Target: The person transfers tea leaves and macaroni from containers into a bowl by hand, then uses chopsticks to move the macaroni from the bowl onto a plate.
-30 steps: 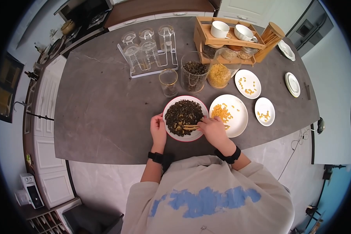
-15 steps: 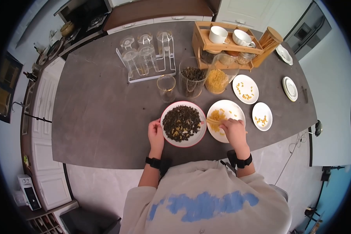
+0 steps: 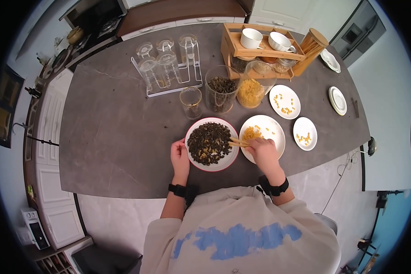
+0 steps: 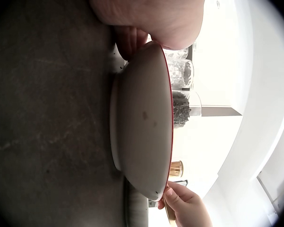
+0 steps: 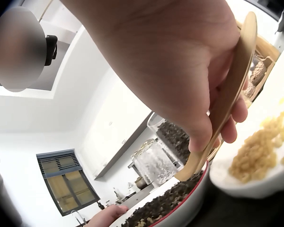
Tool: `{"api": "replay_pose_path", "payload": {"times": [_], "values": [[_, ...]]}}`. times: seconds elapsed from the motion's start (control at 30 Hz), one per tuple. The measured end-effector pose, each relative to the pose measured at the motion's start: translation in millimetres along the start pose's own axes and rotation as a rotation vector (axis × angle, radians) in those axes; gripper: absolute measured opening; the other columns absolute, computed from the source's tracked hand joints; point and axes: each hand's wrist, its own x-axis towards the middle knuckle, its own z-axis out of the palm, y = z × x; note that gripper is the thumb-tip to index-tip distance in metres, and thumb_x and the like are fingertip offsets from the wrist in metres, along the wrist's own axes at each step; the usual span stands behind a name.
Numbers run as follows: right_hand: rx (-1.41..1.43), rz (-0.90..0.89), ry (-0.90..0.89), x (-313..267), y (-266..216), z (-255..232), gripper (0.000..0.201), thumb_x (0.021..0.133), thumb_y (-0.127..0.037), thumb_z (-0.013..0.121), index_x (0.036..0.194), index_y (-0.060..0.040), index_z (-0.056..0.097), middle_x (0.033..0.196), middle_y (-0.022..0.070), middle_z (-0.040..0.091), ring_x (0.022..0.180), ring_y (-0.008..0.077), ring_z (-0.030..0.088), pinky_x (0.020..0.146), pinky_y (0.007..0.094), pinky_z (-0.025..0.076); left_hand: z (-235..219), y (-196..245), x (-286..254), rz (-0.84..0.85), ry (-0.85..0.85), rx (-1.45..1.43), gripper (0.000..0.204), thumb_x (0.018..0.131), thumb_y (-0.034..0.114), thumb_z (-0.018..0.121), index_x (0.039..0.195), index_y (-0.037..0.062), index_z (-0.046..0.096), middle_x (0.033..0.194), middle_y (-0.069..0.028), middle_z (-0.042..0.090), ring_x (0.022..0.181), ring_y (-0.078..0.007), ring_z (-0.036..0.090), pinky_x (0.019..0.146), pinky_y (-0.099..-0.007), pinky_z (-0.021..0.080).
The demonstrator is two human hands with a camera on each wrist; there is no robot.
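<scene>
In the head view a white red-rimmed bowl [image 3: 228, 160] holds dark, crinkled dried bits [image 3: 204, 137] with yellowish pieces among them. My left hand [image 3: 180, 157] grips its left edge; the left wrist view shows the fingers against the bowl's outer wall [image 4: 144, 123]. My right hand [image 3: 265, 154] holds wooden tongs [image 3: 238, 142], thumb on one side and fingers on the other. Their tips reach over the bowl's right rim. Under that hand lies a white plate [image 3: 276, 132] with a pile of small yellow pieces [image 5: 258, 156]. Whether the tongs pinch anything, I cannot tell.
Behind the bowl stand an upright glass [image 3: 191, 104], a jar of dark bits [image 3: 221, 93] and a jar of yellow pieces [image 3: 250, 92]. A rack [image 3: 173, 91] holds upturned glasses. Two small plates [image 3: 285, 93] with yellow pieces sit right, before a wooden cup shelf [image 3: 260, 51].
My right hand moved the tongs from the bowl to the yellow pile on the plate, then back left to the bowl's rim. My left hand stays at the bowl's left edge.
</scene>
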Motion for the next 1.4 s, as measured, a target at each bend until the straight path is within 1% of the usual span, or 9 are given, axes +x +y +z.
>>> {"api": "replay_pose_path", "payload": {"times": [0.3, 0.4, 0.5, 0.7, 0.8, 1.03, 1.13, 1.23, 1.4], "values": [[0.060, -0.243, -0.057, 14.8, -36.6, 28.9, 0.019, 0.076, -0.022, 0.068, 0.092, -0.0122, 0.066, 0.076, 0.0032, 0.059, 0.078, 0.0212, 0.060, 0.076, 0.0354, 0.041, -0.3, -2.4, 0.5, 0.006, -0.003, -0.025, 0.006, 0.096, 0.002, 0.043, 0.098, 0.0032, 0.048, 0.110, -0.0111, 0.061, 0.094, -0.0116, 0.055, 0.086, -0.0260, 0.045], [0.021, -0.300, -0.111, 17.8, -46.2, 33.0, 0.023, 0.077, -0.023, 0.068, 0.097, -0.0128, 0.066, 0.080, 0.0022, 0.060, 0.079, 0.0205, 0.060, 0.076, 0.0341, 0.042, -0.4, -2.0, 0.1, 0.005, -0.002, -0.016, 0.006, 0.096, 0.002, 0.043, 0.097, 0.0033, 0.048, 0.110, -0.0112, 0.061, 0.095, -0.0119, 0.056, 0.087, -0.0262, 0.045], [0.056, -0.329, -0.123, 19.8, -53.3, 38.0, 0.022, 0.077, -0.023, 0.068, 0.096, -0.0128, 0.066, 0.081, 0.0022, 0.059, 0.080, 0.0202, 0.060, 0.077, 0.0335, 0.041, 0.6, 0.6, -0.4, 0.005, -0.001, -0.010, 0.006, 0.096, 0.002, 0.043, 0.097, 0.0034, 0.048, 0.110, -0.0111, 0.061, 0.095, -0.0118, 0.056, 0.087, -0.0262, 0.045], [-0.067, -0.298, -0.111, 18.9, -50.7, 38.1, 0.019, 0.076, -0.022, 0.068, 0.094, -0.0141, 0.066, 0.080, 0.0024, 0.060, 0.080, 0.0204, 0.060, 0.080, 0.0353, 0.040, -1.7, -2.3, 0.5, 0.006, -0.012, -0.007, 0.006, 0.096, 0.002, 0.043, 0.098, 0.0033, 0.048, 0.110, -0.0106, 0.061, 0.094, -0.0117, 0.055, 0.087, -0.0259, 0.045], [-0.076, -0.280, -0.033, 19.0, -43.0, 35.4, 0.011, 0.076, -0.021, 0.065, 0.083, -0.0131, 0.065, 0.074, 0.0027, 0.057, 0.077, 0.0194, 0.059, 0.078, 0.0353, 0.040, -0.5, -2.9, 0.7, 0.026, -0.001, -0.008, 0.006, 0.096, 0.002, 0.043, 0.097, 0.0033, 0.049, 0.109, -0.0102, 0.061, 0.094, -0.0115, 0.055, 0.086, -0.0259, 0.045], [-0.126, -0.162, -0.019, 19.9, -25.7, 20.0, 0.014, 0.075, -0.022, 0.069, 0.086, -0.0132, 0.067, 0.075, 0.0038, 0.060, 0.082, 0.0200, 0.061, 0.083, 0.0375, 0.039, -0.1, -2.0, 0.8, 0.020, 0.001, 0.004, 0.006, 0.096, 0.002, 0.043, 0.097, 0.0030, 0.049, 0.110, -0.0102, 0.061, 0.092, -0.0108, 0.056, 0.085, -0.0253, 0.045], [-0.093, -0.174, -0.030, 19.3, -31.7, 14.7, 0.016, 0.075, -0.023, 0.068, 0.087, -0.0127, 0.067, 0.076, 0.0040, 0.060, 0.081, 0.0198, 0.061, 0.083, 0.0374, 0.039, 0.4, -0.7, 0.3, 0.017, 0.003, 0.002, 0.006, 0.096, 0.002, 0.043, 0.097, 0.0030, 0.049, 0.110, -0.0104, 0.061, 0.092, -0.0106, 0.056, 0.085, -0.0251, 0.045], [-0.029, -0.253, -0.012, 17.1, -36.8, 27.8, 0.018, 0.075, -0.024, 0.068, 0.089, -0.0123, 0.067, 0.076, 0.0033, 0.059, 0.081, 0.0194, 0.060, 0.083, 0.0373, 0.039, 1.3, -0.6, 1.1, 0.009, 0.000, -0.010, 0.006, 0.096, 0.002, 0.043, 0.097, 0.0030, 0.049, 0.110, -0.0106, 0.061, 0.092, -0.0106, 0.056, 0.085, -0.0251, 0.046], [-0.037, -0.278, -0.062, 19.2, -48.5, 31.8, 0.021, 0.076, -0.021, 0.068, 0.096, -0.0147, 0.066, 0.080, 0.0023, 0.059, 0.082, 0.0192, 0.059, 0.083, 0.0351, 0.039, 0.0, -3.1, 1.1, 0.025, 0.001, -0.007, 0.006, 0.096, 0.002, 0.043, 0.097, 0.0033, 0.048, 0.110, -0.0107, 0.061, 0.092, -0.0108, 0.056, 0.084, -0.0254, 0.046]]}}
